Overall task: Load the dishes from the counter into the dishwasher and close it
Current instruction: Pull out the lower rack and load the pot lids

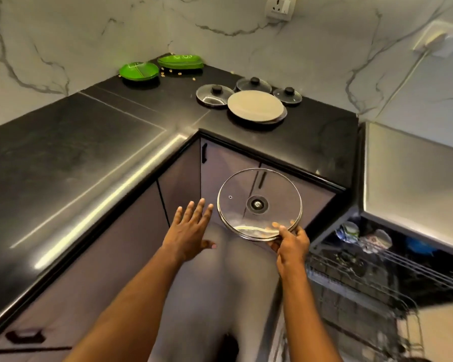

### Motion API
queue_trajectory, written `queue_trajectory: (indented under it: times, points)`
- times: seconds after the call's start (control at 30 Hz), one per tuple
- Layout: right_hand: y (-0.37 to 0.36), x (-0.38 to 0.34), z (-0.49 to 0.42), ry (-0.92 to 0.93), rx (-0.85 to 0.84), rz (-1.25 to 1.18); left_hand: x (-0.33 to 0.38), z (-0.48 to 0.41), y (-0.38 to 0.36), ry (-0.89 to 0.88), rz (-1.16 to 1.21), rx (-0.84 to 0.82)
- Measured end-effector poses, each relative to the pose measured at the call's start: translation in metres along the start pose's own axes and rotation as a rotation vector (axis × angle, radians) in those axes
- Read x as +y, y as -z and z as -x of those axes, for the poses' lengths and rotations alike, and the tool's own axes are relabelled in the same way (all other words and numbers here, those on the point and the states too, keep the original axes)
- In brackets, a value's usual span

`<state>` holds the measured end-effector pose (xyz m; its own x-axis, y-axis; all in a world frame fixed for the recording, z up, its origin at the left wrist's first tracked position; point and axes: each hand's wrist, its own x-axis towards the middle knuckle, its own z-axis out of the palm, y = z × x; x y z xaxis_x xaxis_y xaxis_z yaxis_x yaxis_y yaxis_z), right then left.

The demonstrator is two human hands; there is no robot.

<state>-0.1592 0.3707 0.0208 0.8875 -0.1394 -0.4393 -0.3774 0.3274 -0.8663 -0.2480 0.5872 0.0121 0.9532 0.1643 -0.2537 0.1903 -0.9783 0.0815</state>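
Head camera is showing the right hand (291, 243) pinching a glass lid (259, 205) by its rim in midair, with the left hand (191, 226) hovering beside it, fingers spread and empty. Beyond them a black counter (89, 142) under marble walls (63, 35) is carrying smaller lids (215, 95) and plates (255, 107). Right of the right hand, a dishwasher rack (377, 270) is sitting pulled out.

Domestic kitchen. Reference: the right hand (290, 244) gripping the rim of a glass lid (259, 205). Beyond and left of the grip: L-shaped black stone counter (89, 158) over grey cabinet doors (228, 173) with black handles. Farther beyond the grip, on the counter: knobbed lids (215, 95), three; stack of round plates (255, 107); green plates (138, 70), two, crumbs beside them. Behind these: white veined marble-look wall (63, 35); one wall socket (279, 7); a second, plugged socket (438, 41) with cable. Just right of the grip: open dishwasher (413, 165), its wire rack (377, 270) holding cups (347, 231).
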Motion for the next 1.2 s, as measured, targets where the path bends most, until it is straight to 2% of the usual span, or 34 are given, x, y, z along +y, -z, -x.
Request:
queue_trajectory:
  times: [0.33, 0.8, 1.03, 1.2]
  points:
    - [0.144, 0.022, 0.04, -0.03, 0.101, 0.086, 0.099, 0.06, -0.045, -0.109, 0.021, -0.09]
    - [0.415, 0.023, 0.076, -0.169, 0.178, 0.238, 0.328, 0.151, -0.157, -0.221, -0.004, -0.357]
    - [0.48, 0.025, 0.05, -0.228, 0.253, 0.308, 0.403, 0.132, -0.213, -0.317, -0.01, -0.46]
    - [0.531, 0.041, 0.006, -0.241, 0.342, 0.433, 0.453, 0.105, -0.279, -0.399, 0.018, -0.633]
